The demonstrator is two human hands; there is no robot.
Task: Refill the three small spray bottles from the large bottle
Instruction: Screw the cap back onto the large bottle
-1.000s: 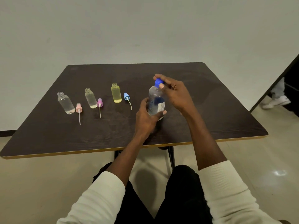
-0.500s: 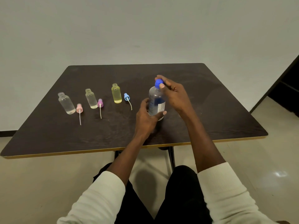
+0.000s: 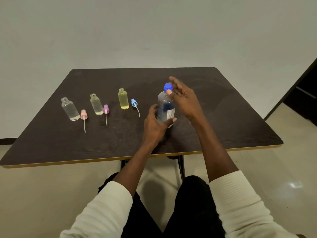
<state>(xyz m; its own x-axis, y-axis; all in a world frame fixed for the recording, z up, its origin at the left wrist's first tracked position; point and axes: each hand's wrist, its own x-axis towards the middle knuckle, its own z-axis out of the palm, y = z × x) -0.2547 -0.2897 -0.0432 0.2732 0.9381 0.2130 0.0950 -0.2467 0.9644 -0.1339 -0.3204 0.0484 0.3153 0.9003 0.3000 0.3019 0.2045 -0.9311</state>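
Observation:
The large clear bottle (image 3: 165, 107) with a blue cap (image 3: 168, 87) stands upright on the dark table (image 3: 214, 117). My left hand (image 3: 154, 124) grips its lower body. My right hand (image 3: 184, 98) is beside the cap with fingers spread, its thumb touching the cap. Three small open bottles stand in a row to the left: a clear one (image 3: 69, 109), a pale one (image 3: 96, 104) and a yellow one (image 3: 123, 99). Their spray heads lie beside them: pink (image 3: 83, 115), purple (image 3: 106, 109) and blue (image 3: 134, 102).
The table's near edge (image 3: 120, 158) has a yellow rim, with my dark-trousered legs below it. A pale wall rises behind the table. A dark doorway (image 3: 305, 100) is at the right.
My right hand's fingers have spread away from the blue cap, with only the thumb still on it. The left hand and the bottle have stayed put.

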